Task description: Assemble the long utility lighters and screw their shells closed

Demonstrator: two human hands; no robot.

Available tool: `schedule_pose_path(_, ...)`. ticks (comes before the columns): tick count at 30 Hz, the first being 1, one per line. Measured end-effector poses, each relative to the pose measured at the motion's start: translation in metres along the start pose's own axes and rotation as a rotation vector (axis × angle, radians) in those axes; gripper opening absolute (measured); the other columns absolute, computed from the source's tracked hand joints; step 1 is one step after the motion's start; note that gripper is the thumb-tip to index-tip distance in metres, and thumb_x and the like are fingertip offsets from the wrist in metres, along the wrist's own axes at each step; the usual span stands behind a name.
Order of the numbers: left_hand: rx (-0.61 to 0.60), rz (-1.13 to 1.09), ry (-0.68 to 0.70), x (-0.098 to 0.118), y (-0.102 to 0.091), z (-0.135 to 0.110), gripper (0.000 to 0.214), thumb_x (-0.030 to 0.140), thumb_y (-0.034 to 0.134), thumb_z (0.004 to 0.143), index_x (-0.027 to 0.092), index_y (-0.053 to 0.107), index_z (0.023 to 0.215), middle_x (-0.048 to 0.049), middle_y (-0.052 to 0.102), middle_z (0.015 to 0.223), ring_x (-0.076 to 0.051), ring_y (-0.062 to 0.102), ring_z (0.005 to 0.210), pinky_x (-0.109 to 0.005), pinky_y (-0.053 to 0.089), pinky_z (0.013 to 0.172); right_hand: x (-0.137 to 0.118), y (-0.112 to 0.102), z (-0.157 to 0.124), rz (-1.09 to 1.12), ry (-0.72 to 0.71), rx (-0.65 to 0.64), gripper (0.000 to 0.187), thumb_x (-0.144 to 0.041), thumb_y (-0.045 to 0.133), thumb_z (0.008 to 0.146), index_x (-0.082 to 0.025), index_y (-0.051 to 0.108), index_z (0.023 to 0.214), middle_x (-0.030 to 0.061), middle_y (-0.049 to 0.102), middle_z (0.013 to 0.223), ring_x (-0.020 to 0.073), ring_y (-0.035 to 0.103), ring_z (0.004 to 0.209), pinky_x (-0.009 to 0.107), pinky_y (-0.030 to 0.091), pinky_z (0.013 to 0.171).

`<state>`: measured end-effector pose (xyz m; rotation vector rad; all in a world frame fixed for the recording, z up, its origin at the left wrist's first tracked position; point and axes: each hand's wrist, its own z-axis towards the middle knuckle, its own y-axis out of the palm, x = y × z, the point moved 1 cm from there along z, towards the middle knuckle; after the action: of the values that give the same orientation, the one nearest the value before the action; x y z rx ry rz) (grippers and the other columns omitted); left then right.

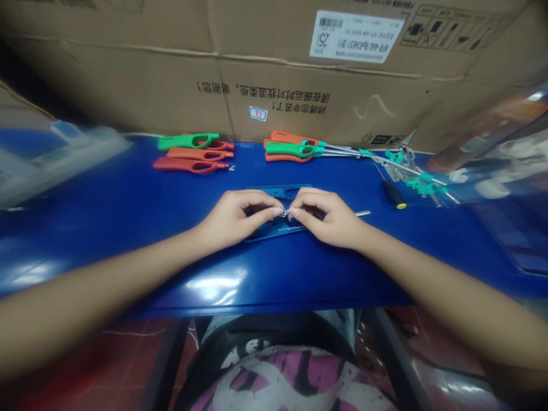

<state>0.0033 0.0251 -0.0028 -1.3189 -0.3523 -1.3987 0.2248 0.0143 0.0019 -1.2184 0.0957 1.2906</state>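
Both of my hands meet over the middle of the blue table. My left hand (pixel 237 216) is closed in a pinch, thumb against forefinger, on a thin white wire (pixel 285 213). From the other side, the fingertips of my right hand (pixel 327 217) pinch the same short, looped bit of wire. Beneath the hands lie the blue plastic halves of a lighter casing, one half (pixel 278 190) behind them and the other half (pixel 272 232) in front, both partly covered. A metal tube (pixel 363 213) sticks out past my right hand; its other end is hidden.
Green and red-orange lighter handles (pixel 197 154) lie at back left. Long-nosed lighters (pixel 291 149) lie at back centre, beside small green parts (pixel 419 184) and a screwdriver (pixel 394 195). A cardboard box (pixel 171 85) stands behind. Blurred clear plastic (pixel 85 160) is at left.
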Motion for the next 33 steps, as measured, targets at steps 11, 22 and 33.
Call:
schedule_pose_path(11, -0.048, -0.188, -0.153, -0.0019, 0.0010, 0.0035, 0.022, 0.036, 0.074, 0.088, 0.015, 0.081, 0.091, -0.0044, 0.080, 0.085, -0.015, 0.072, 0.077, -0.022, 0.057, 0.076, -0.0011, -0.0066, 0.0006, -0.266, -0.218, -0.019, 0.018, -0.031, 0.067, 0.094, -0.018, 0.067, 0.106, 0.0060, 0.071, 0.094, 0.0195, 0.063, 0.086, 0.034, 0.049, 0.079)
schedule_pose_path(22, -0.089, -0.230, -0.201, -0.0003, 0.0037, 0.0039, 0.018, 0.032, 0.074, 0.086, 0.015, 0.080, 0.087, -0.0034, 0.079, 0.079, -0.013, 0.071, 0.071, -0.021, 0.056, 0.072, -0.0027, -0.0068, 0.0011, -0.367, -0.296, -0.053, 0.020, -0.038, 0.063, 0.098, -0.020, 0.068, 0.094, 0.0047, 0.073, 0.091, 0.0188, 0.064, 0.084, 0.034, 0.046, 0.079)
schedule_pose_path(33, -0.139, -0.290, -0.225, 0.0050, 0.0008, 0.0028, 0.018, 0.029, 0.078, 0.082, 0.014, 0.080, 0.091, -0.0050, 0.080, 0.083, -0.014, 0.073, 0.074, -0.022, 0.059, 0.074, -0.0035, -0.0081, -0.0010, -0.364, -0.282, -0.076, 0.020, -0.038, 0.064, 0.098, -0.019, 0.068, 0.092, 0.0029, 0.072, 0.088, 0.0174, 0.063, 0.082, 0.032, 0.041, 0.077)
